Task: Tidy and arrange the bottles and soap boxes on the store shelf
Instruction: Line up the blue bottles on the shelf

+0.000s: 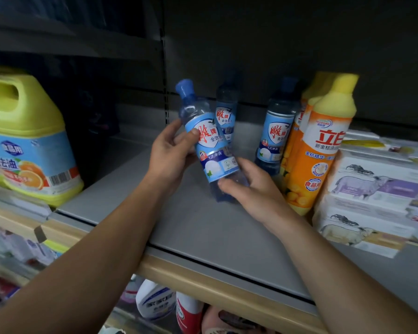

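Bottles on grey store shelf

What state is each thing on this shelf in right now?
Held blue bottle: tilted, capped, gripped by both hands.
Left hand: holds its label.
Right hand: holds its base.
Two blue bottles: upright.
Orange bottle: leaning, capped.
Soap boxes: stacked.
Yellow jug: upright.

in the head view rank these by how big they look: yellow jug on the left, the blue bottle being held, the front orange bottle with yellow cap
1. yellow jug, clearly largest, though it is cut off at the left edge.
2. orange bottle.
3. blue bottle, held tilted by the left hand and right hand.
The two bottles look close; differing nearness leaves their order unsure.
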A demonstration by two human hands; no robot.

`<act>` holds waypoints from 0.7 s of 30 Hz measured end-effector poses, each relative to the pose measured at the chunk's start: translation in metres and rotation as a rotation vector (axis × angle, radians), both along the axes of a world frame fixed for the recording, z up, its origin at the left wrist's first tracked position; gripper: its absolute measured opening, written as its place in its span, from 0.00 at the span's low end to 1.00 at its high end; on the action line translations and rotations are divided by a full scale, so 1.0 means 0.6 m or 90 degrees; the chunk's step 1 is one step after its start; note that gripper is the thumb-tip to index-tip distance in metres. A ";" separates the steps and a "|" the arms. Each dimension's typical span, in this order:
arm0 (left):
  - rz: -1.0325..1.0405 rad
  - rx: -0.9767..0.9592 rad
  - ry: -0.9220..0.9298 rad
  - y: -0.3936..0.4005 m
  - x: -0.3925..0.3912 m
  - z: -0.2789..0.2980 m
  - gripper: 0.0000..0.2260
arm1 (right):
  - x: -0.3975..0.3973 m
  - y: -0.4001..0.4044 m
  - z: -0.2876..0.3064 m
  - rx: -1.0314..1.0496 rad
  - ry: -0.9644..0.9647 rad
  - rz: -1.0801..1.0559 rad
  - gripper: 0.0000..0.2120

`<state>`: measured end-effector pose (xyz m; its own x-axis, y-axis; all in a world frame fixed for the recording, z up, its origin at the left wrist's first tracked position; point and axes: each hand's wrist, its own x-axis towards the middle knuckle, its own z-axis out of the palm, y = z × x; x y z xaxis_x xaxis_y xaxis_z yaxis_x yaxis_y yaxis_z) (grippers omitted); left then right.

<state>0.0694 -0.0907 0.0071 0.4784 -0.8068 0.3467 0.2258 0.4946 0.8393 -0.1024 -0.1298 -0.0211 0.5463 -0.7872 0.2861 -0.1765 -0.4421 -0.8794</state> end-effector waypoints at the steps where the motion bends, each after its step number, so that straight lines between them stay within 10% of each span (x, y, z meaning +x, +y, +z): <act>1: -0.018 -0.023 -0.029 0.002 -0.001 0.002 0.16 | 0.001 0.001 -0.002 -0.023 0.037 -0.009 0.27; 16: 0.101 0.076 -0.496 0.012 -0.013 -0.012 0.28 | 0.009 0.002 -0.013 -0.159 0.225 -0.076 0.32; 21: 0.138 0.077 -0.455 -0.003 0.002 -0.015 0.27 | -0.015 -0.012 -0.024 -0.201 0.475 -0.138 0.36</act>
